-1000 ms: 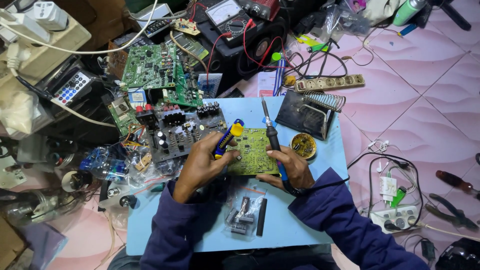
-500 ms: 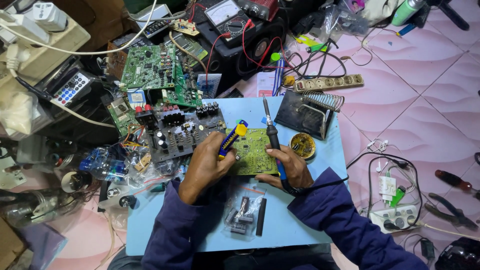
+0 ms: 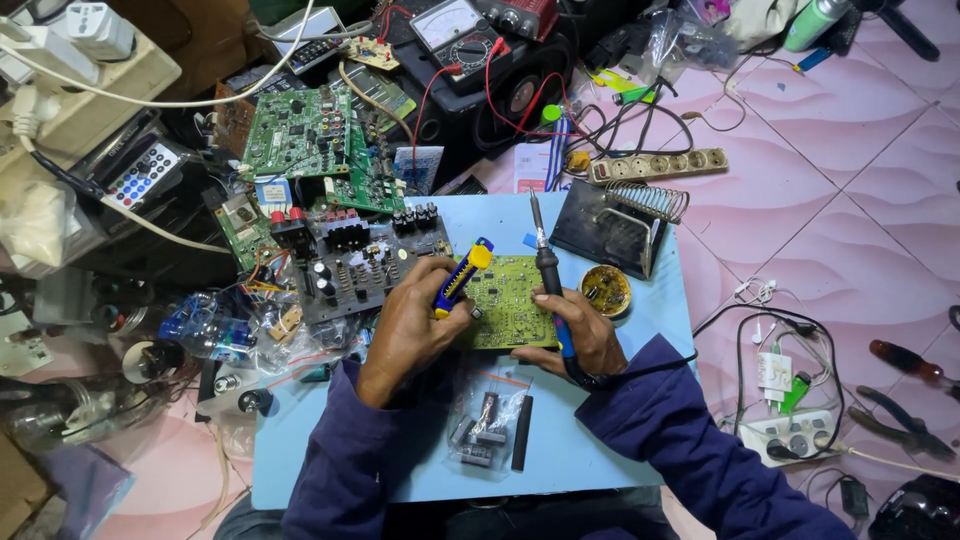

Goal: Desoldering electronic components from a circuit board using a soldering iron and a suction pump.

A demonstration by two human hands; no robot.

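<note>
Left hand closed on yellow-blue desoldering pump, right hand gripping soldering iron, both over green circuit board mid-frame on blue surface. Risk: hot tip slipping, scorching fingers or lifting pads.

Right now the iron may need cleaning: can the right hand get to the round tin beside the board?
Probably yes: the round tin lies just beyond the right hand, nothing between them, though it holds the soldering iron.
</note>
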